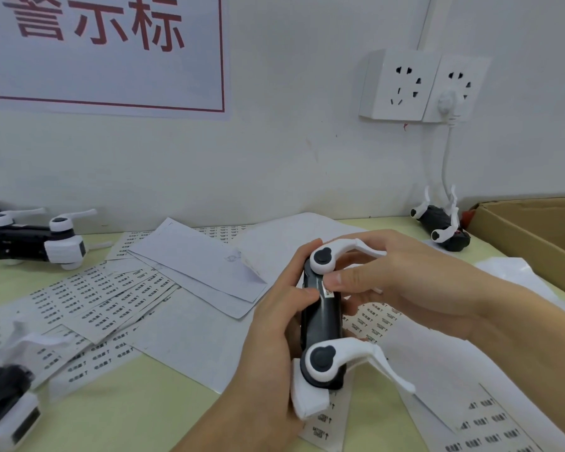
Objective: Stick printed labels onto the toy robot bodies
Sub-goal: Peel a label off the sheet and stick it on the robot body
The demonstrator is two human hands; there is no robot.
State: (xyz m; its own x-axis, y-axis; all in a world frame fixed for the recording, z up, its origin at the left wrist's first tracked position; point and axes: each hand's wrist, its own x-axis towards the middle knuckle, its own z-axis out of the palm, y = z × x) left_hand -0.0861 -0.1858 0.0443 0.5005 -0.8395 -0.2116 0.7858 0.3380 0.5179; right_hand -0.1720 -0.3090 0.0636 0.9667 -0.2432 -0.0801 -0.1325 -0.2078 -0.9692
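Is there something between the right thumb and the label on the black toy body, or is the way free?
Nothing visible stands between them: the right hand already presses the small label onto the toy robot body, which the left hand grips.

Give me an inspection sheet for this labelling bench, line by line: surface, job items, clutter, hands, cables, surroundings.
Surface: pale green table, largely covered with paper.
Job's things: held toy robot, black body with white limbs, has a label on it; label sheets are fanned out at left; more sheets lie at lower right.
Clutter: blank backing papers; other toy robots at far left, lower left and by the wall.
Grippers: left hand grips the robot body; right hand presses the label with its thumb.
Cables: white cord hangs from a plugged wall socket.
Surroundings: white wall, red-lettered poster, cardboard box at right.
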